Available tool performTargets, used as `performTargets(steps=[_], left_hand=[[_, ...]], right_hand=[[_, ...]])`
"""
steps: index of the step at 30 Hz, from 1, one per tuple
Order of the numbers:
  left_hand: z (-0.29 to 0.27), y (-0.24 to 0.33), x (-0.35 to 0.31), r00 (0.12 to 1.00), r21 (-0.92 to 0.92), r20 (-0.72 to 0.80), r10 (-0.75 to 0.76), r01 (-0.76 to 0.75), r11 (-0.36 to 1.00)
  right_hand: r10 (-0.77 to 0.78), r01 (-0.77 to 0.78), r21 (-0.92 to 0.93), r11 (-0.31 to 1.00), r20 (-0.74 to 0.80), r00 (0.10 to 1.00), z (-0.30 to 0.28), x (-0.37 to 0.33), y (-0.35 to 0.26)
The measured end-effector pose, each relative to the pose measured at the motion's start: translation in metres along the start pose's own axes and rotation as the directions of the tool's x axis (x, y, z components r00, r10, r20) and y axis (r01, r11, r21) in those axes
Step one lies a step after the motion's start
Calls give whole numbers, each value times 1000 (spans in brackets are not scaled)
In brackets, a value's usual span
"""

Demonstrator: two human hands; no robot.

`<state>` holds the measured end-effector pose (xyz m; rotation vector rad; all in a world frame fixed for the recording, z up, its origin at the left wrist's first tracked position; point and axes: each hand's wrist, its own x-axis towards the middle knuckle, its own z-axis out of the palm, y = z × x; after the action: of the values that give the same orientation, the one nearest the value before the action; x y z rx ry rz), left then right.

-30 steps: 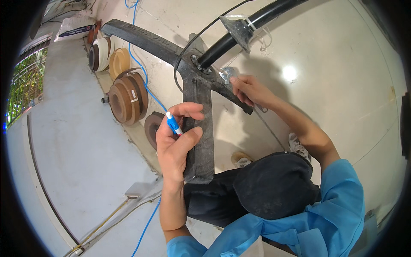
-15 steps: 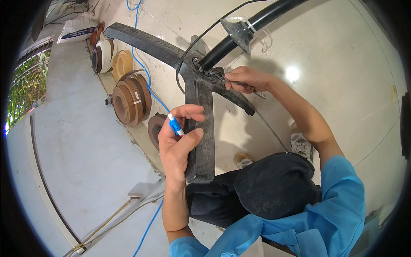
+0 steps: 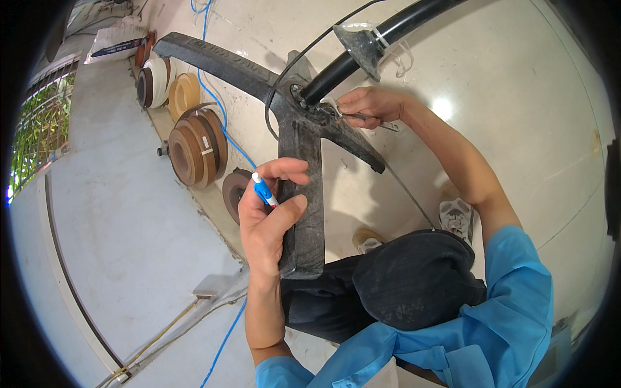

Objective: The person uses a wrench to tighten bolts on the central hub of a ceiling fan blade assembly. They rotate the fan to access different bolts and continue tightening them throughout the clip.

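A black, dusty stand base with several legs (image 3: 303,226) lies tipped over, and a black pole (image 3: 333,77) rises from its hub (image 3: 304,97). My left hand (image 3: 268,213) rests at the near leg with a blue and white pen (image 3: 264,189) tucked in its curled fingers. At the hub, my right hand (image 3: 372,107) is closed round a slim metal wrench (image 3: 388,125), whose end sticks out to the right. The wrench's other end is by the pole's foot, partly hidden by fingers. A dark cone-shaped cover (image 3: 361,50) sits higher on the pole.
Rolls of brown edging strip (image 3: 187,155), a cream roll (image 3: 184,96) and a white roll (image 3: 157,81) stand along the left. A blue cord (image 3: 223,119) runs past them. A black cable (image 3: 272,103) loops by the hub. A pale board (image 3: 129,194) fills the left side.
My right hand has shifted slightly up and its grip on the wrench has turned, so more of the handle shows. The left hand and pen have barely moved.
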<state>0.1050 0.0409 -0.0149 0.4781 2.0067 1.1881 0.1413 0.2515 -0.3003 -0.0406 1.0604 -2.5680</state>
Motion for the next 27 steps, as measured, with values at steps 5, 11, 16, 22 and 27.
performTargets(steps=[5, 11, 16, 22, 27], left_hand=[[0, -2, 3, 999, 41, 18, 36, -36, 998], [1, -2, 3, 999, 27, 10, 40, -40, 999], [1, 0, 1, 1000, 24, 3, 24, -24, 999], [2, 0, 2, 999, 53, 8, 34, -35, 998], [1, 0, 2, 999, 69, 2, 48, -48, 996]], right_hand=[[42, -40, 45, 998, -56, 998, 5, 3, 4], [82, -83, -1, 997, -122, 989, 12, 2, 4], [68, -58, 65, 996, -175, 982, 28, 0, 4], [113, 40, 511, 858, -264, 958, 90, -9, 10], [118, 68, 553, 830, -295, 948, 98, -12, 8]])
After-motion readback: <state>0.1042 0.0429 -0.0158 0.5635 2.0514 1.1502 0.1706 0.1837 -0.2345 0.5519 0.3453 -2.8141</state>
